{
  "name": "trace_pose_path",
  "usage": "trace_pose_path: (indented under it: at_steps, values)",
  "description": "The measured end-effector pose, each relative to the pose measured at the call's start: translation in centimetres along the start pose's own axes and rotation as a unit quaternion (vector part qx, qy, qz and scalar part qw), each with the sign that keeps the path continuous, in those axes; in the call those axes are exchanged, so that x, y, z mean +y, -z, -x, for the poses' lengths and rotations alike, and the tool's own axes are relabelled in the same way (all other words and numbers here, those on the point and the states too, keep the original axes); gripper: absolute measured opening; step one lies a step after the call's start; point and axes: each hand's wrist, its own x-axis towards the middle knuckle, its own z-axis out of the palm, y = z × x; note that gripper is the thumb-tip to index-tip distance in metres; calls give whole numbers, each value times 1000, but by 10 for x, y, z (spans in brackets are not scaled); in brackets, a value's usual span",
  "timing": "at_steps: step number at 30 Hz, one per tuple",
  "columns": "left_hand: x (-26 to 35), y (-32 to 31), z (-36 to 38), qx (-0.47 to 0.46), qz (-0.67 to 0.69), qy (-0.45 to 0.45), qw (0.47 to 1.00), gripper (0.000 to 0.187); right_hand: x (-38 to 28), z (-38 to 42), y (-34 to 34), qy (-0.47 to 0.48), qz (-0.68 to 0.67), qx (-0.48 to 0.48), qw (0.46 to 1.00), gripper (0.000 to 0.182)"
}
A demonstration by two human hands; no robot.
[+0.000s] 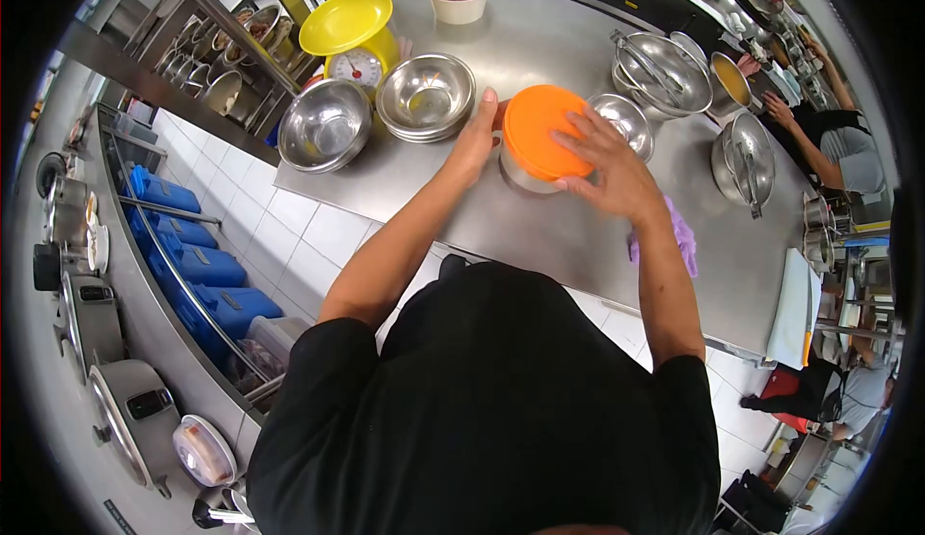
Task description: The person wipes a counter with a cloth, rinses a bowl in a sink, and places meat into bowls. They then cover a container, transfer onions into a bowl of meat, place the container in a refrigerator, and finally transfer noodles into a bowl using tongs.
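A round container (523, 180) with an orange lid (540, 130) stands near the front edge of the steel table. My left hand (472, 142) holds the container's left side, thumb pointing up; its other fingers are partly hidden. My right hand (609, 164) grips the lid's right edge, fingers spread over the top and thumb at the near rim. Left of the container sit stacked steel bowls (426, 94) with yellowish residue inside. Another small steel bowl (628, 122) is just beyond my right hand. By my right forearm lies a purple cloth (682, 238).
A yellow scale (356, 65) and more steel bowls (326, 125) stand at the left. A paper tub (458, 0) of food is at the back. Bowls with tongs (665, 72) are on the right, where co-workers stand. A white cutting board (792, 306) lies at the right corner.
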Motion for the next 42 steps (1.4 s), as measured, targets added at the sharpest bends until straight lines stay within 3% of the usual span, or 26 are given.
trace_pose_path:
  at_steps: [5,9,12,15,18,21,24,27,29,30,33,35,37,38,42]
  values:
    - [-15,-9,-21,-2,31,-64,998,89,5,-4,0,52,18,-3,998,61]
    - [-35,-16,-33,54,91,-40,994,84,5,-2,-19,55,39,45,997,65]
    - [-43,-24,-31,60,138,-50,987,81,-19,1,-40,-21,94,131,987,67]
    - [-50,-40,-23,66,152,-83,983,77,-62,-7,-58,-179,218,149,948,71]
    - [-62,-38,-18,66,120,-128,982,75,-82,-3,-41,-220,164,43,960,77]
    - [-56,-21,-25,36,101,-134,985,74,-55,-1,17,-140,-31,-71,987,80]
    - [-65,-9,-53,8,115,-148,982,76,-23,-8,37,1,107,-54,993,82]
    - [-46,-18,-49,27,105,-110,988,81,10,-6,8,5,69,-53,996,82]
    - [-19,-34,-25,78,60,-55,994,84,-19,0,-12,-96,120,6,988,85]
    - [-21,-32,-30,57,82,-72,992,84,-40,6,-21,-147,144,34,978,87]
    - [-37,-29,-36,15,115,-89,989,83,-88,17,2,-152,-109,-46,981,87]
    - [-34,-27,-37,9,83,-77,994,84,-101,13,28,-156,-306,-146,928,86]
    - [-39,-26,-43,2,119,-69,990,85,-64,2,32,15,-96,-78,992,85]
    - [-42,-27,-46,-2,137,-66,988,86,-41,-2,33,100,14,-42,994,85]
    - [-34,-26,-37,32,113,-37,992,83,18,-16,8,76,65,-25,995,91]
